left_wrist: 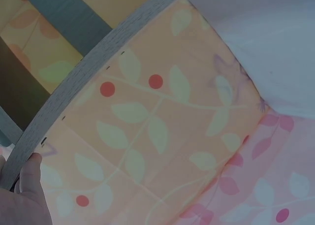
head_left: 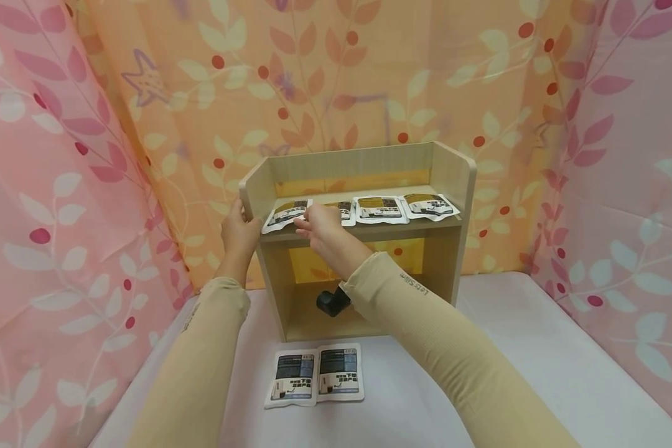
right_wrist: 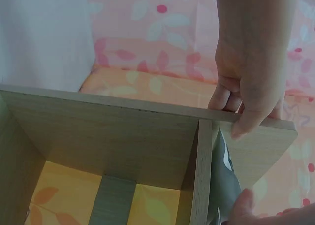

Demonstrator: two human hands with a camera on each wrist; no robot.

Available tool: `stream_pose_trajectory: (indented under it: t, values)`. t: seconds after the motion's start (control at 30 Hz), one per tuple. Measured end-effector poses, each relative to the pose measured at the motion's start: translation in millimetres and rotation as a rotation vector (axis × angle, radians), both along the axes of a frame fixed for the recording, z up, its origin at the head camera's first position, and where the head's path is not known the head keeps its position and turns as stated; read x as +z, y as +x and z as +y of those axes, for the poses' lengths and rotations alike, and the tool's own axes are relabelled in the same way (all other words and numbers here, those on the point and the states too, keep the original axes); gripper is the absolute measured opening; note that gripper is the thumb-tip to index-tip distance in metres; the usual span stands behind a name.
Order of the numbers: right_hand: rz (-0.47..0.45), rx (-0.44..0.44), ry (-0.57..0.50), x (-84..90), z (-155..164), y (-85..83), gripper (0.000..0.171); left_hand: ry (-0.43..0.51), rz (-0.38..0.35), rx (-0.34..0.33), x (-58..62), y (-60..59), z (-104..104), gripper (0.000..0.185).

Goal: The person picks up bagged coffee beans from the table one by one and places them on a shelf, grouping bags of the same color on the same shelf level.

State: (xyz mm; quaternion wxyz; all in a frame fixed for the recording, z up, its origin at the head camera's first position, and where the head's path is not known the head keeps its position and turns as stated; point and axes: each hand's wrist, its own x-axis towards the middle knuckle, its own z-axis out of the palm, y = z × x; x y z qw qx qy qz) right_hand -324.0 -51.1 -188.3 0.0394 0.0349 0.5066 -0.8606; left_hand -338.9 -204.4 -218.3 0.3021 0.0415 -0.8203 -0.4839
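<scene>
Left hand (head_left: pixel 238 231) grips shelf (head_left: pixel 451 171) side panel edge; right hand (head_left: pixel 323 223) pinches leftmost packet (head_left: pixel 285 213) at shelf's front edge. Two packets (head_left: pixel 315 374) lie on table (head_left: pixel 537 348) in front.

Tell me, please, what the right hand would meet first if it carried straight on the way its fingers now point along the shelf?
Probably the leftmost packet: the right hand reaches leftward over the wooden shelf and its fingers already touch or nearly touch that packet's edge. Beyond it stands the shelf's left wall, gripped by the left hand.
</scene>
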Motion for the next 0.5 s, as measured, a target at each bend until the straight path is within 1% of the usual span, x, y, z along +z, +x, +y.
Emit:
stream_pose_trajectory:
  t: [0.13,0.37,0.5]
  values:
    - [-0.019,0.001,0.041,0.4,0.4,-2.4,0.067,-0.004,0.004,0.0,-0.3,-0.6,0.4,0.056]
    - [-0.032,0.045,-0.034,2.9,0.1,-2.3,0.07,-0.017,0.0,-0.003,-0.3,-0.7,0.3,0.05]
    - [-0.026,0.075,-0.015,5.5,1.2,-3.2,0.072,-0.017,0.0,-0.005,0.3,-1.4,-0.8,0.05]
